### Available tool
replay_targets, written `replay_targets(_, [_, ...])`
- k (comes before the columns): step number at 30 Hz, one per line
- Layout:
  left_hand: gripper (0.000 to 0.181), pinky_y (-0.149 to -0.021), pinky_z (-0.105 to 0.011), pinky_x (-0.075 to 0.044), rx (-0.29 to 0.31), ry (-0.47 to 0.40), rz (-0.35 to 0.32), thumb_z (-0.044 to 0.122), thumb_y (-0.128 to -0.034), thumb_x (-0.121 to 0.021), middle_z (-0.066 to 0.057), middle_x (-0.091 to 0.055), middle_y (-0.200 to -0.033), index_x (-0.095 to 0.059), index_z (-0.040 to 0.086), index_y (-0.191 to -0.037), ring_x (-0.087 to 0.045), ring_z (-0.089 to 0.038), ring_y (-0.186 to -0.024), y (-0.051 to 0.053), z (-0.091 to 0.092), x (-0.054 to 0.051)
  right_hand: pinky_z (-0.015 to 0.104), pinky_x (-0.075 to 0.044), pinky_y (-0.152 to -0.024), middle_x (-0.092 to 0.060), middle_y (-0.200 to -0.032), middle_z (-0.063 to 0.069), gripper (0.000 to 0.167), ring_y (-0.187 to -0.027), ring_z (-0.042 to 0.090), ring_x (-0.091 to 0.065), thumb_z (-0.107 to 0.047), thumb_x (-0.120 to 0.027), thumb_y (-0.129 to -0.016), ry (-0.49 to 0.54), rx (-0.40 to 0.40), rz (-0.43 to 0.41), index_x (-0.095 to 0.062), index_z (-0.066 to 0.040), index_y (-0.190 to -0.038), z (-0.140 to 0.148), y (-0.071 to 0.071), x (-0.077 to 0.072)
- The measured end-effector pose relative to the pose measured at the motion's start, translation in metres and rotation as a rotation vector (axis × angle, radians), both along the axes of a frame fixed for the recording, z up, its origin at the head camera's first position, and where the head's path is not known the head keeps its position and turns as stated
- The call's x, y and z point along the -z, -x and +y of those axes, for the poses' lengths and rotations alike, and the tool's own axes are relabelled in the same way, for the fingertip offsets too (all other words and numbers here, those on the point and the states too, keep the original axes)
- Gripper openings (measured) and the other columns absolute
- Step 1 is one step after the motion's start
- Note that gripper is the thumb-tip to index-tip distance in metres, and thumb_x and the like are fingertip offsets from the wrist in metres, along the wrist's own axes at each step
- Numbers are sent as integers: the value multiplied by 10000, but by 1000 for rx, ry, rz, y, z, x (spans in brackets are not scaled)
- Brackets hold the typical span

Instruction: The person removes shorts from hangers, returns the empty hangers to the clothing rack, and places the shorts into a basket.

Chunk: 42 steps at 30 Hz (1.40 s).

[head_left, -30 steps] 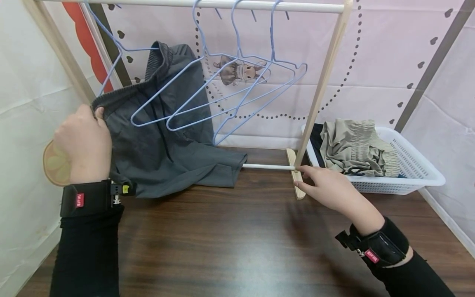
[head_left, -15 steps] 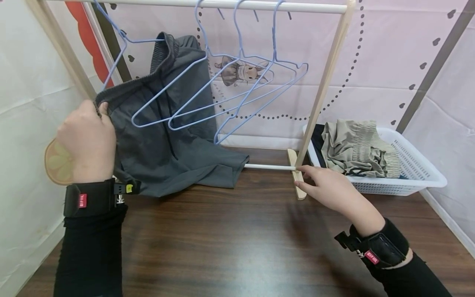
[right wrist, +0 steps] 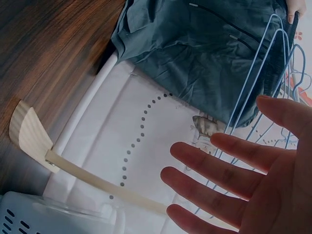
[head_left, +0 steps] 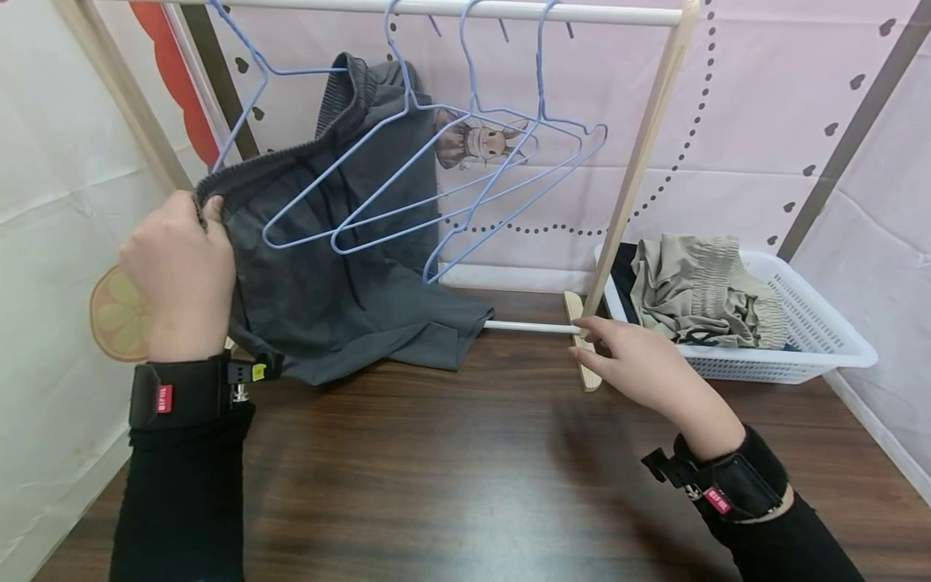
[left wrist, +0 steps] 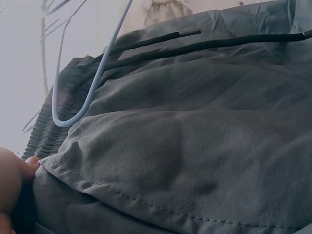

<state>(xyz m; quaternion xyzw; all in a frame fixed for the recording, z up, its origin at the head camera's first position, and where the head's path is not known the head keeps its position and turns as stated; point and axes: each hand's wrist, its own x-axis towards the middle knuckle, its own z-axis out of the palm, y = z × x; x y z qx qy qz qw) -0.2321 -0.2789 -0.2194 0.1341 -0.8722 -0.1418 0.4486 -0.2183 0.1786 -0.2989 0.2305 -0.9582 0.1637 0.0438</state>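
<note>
Dark grey shorts (head_left: 305,299) with a ribbed waistband and dark drawstring (left wrist: 219,45) hang slanted at the left of the rack. One waistband corner is on an arm of the leftmost blue hanger (head_left: 305,72). My left hand (head_left: 182,275) pinches the waistband's near corner, close to that hanger's other arm; its tip is hidden. The lower leg of the shorts drapes toward the table. My right hand (head_left: 640,356) is at the rack's right wooden foot (head_left: 591,380). In the right wrist view, its fingers (right wrist: 214,168) are spread and hold nothing.
Several more blue hangers (head_left: 465,218) hang from the white rail (head_left: 604,14), in front of the shorts. Right of the rack, a white basket (head_left: 829,347) holds folded khaki clothing (head_left: 691,283) and something black. A white lower bar (head_left: 531,327) meets the right foot.
My left hand has moved slightly right and up with the waistband. The far waistband corner has shifted right and up along with the leftmost hanger. My right hand has drawn slightly left.
</note>
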Motion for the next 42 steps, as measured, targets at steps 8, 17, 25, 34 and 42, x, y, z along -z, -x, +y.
replay_targets(8, [528,-547,-397,-251,49,9,20,341,-1033,-410,-320,-606,-849,-619,-145,-1042,-554,-482,-755,-5,6,8,527,-464,-858,-671,-1169,128,508,-1047,290,-643,-429,-528,-991,7,5,9,-524,-105,-1382,-2,1,-2])
replay_targets(17, [492,-516,-427,-244,71,27,-16,350,-1030,-434,-301,-560,-750,-592,-105,-930,-533,-477,-691,-4,6,24,522,-460,-868,-670,-1173,119,539,-1058,302,-638,-467,-509,-992,34,36,-28,-512,-106,-1392,-3,2,-3])
replay_targets(25, [464,-530,-427,-251,120,-27,-95,348,-1020,-464,-273,-530,-704,-583,-83,-897,-506,-443,-669,-3,5,34,511,-462,-858,-677,-1157,76,568,-1069,296,-631,-491,-489,-993,53,87,-70,-486,-102,-1408,-2,2,-3])
replay_targets(34, [443,-544,-415,-242,169,-76,-110,333,-1010,-484,-236,-522,-648,-584,-60,-832,-465,-386,-637,-6,5,49,502,-466,-846,-677,-1151,67,585,-1061,284,-632,-507,-483,-991,46,93,-78,-478,-106,-1417,-1,2,-2])
replay_targets(42, [445,-538,-410,-259,188,-76,-200,337,-1008,-477,-164,-457,-577,-556,-36,-778,-435,-355,-608,-4,4,55,489,-472,-836,-684,-1125,45,588,-1034,267,-640,-511,-486,-990,59,103,-85,-467,-117,-1427,4,2,-5])
